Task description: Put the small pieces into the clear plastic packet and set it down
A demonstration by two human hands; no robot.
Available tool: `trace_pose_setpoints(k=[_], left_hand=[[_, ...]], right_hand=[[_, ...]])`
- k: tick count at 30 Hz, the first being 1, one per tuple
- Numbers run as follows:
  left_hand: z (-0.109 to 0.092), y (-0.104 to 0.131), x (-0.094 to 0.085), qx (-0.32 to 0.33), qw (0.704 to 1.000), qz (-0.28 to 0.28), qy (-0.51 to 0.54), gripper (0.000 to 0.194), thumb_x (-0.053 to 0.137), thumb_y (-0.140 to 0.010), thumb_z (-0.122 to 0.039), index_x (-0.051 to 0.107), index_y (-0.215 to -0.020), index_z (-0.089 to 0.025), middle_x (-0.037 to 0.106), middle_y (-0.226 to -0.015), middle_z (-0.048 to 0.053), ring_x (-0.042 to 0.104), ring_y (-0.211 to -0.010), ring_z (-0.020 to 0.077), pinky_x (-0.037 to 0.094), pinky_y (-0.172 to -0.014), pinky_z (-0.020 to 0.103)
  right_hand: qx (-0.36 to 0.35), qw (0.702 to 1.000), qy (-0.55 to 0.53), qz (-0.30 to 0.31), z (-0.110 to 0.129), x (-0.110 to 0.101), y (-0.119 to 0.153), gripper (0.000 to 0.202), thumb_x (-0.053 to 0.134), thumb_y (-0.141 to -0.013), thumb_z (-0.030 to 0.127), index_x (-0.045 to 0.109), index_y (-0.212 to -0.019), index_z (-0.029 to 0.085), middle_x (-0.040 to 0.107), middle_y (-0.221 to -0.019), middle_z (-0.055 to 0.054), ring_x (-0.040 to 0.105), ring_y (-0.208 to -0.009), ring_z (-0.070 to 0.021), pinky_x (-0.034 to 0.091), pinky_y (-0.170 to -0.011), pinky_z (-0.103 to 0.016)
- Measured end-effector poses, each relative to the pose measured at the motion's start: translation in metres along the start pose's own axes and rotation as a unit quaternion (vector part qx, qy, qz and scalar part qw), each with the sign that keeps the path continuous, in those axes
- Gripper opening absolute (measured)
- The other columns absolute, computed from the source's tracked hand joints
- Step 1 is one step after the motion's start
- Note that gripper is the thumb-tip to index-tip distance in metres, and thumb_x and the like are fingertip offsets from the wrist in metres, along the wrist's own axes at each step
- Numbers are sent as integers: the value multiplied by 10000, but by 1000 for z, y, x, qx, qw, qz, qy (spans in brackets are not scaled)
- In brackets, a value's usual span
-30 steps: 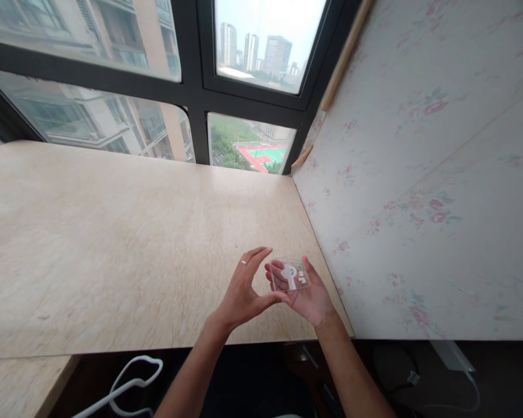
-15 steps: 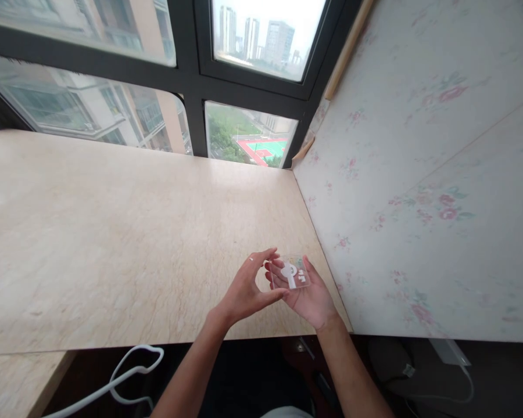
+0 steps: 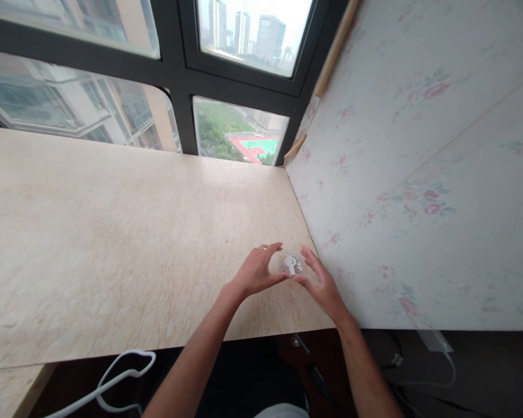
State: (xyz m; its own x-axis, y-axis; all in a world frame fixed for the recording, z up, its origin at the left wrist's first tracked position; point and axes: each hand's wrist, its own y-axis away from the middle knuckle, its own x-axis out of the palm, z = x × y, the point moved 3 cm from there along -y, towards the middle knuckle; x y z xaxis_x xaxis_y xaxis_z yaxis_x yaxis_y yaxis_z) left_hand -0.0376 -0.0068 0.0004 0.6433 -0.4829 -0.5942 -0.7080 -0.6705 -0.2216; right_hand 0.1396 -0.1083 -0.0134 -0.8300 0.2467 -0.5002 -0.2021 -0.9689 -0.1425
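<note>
A small clear plastic case (image 3: 292, 265) with white and faintly coloured markings is held between my two hands, above the right part of the pale marble-like ledge (image 3: 135, 232). My left hand (image 3: 258, 271) grips its left side, thumb at the near edge and fingers at the far edge; a ring shows on one finger. On the right side, my right hand (image 3: 322, 283) holds it the same way, with thumb and fingers curved round it. Whether the case touches the ledge cannot be told.
A flower-patterned wall (image 3: 418, 203) rises close on the right. Dark window frames (image 3: 174, 110) stand behind the ledge. Below its front edge, a white cable (image 3: 100, 392) hangs at left and a white plug-like block (image 3: 436, 341) lies at right.
My right hand has turned from palm-up beneath the case to gripping its right side. The case and my left hand sit slightly further forward, and the view has shifted a little.
</note>
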Motion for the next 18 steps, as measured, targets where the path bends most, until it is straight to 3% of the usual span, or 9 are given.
trace_pose_setpoints(k=[10, 18], left_hand=[[10, -23, 23, 11, 998, 52, -45, 716, 732, -757, -447, 418, -1337, -165, 561, -1307, 104, 525, -1181, 270, 381, -1007, 418], [23, -24, 33, -8, 996, 79, -39, 810, 750, -753, -409, 328, -1401, -166, 534, -1343, 117, 493, -1230, 262, 357, -1035, 408]], right_hand=[[10, 997, 80, 11, -37, -10, -8, 634, 616, -861, 481, 403, -1421, 274, 450, -1425, -60, 416, -1307, -227, 310, -1114, -433], [26, 995, 94, 14, -44, -1, -8, 634, 579, -873, 477, 397, -1430, 237, 428, -1441, -72, 391, -1324, -218, 297, -1123, -421]])
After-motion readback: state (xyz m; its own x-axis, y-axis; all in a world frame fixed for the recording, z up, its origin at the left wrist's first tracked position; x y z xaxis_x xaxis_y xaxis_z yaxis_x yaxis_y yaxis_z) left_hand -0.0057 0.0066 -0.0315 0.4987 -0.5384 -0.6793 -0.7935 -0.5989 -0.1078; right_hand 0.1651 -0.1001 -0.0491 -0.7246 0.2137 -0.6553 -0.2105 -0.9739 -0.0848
